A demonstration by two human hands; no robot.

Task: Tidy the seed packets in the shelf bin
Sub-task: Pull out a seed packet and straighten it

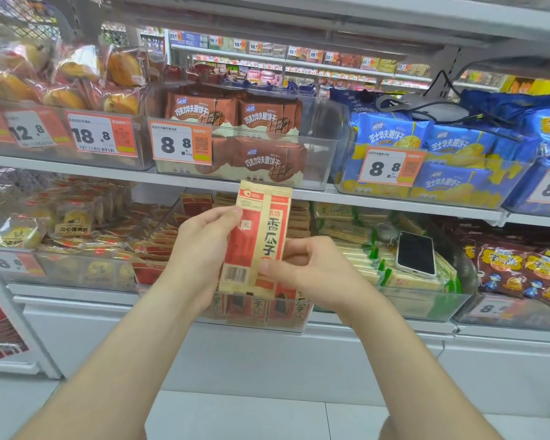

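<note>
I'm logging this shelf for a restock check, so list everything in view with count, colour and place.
held seed packet: one, tan and red, upright before the lower middle bin
binned seed packets: many, red and tan, in the clear bin below it
clear bin: one, transparent, lower shelf centre
phone: one, white with dark screen, lying on the green packets
green packets: many, green and cream, bin right of centre
brown biscuit packs: several, brown, upper shelf centre
blue biscuit packs: several, blue, upper shelf right
bread bags: several, golden, upper shelf left
left hand: one, fingers grip the held packet's left edge
right hand: one, fingers pinch its lower right edge
</note>
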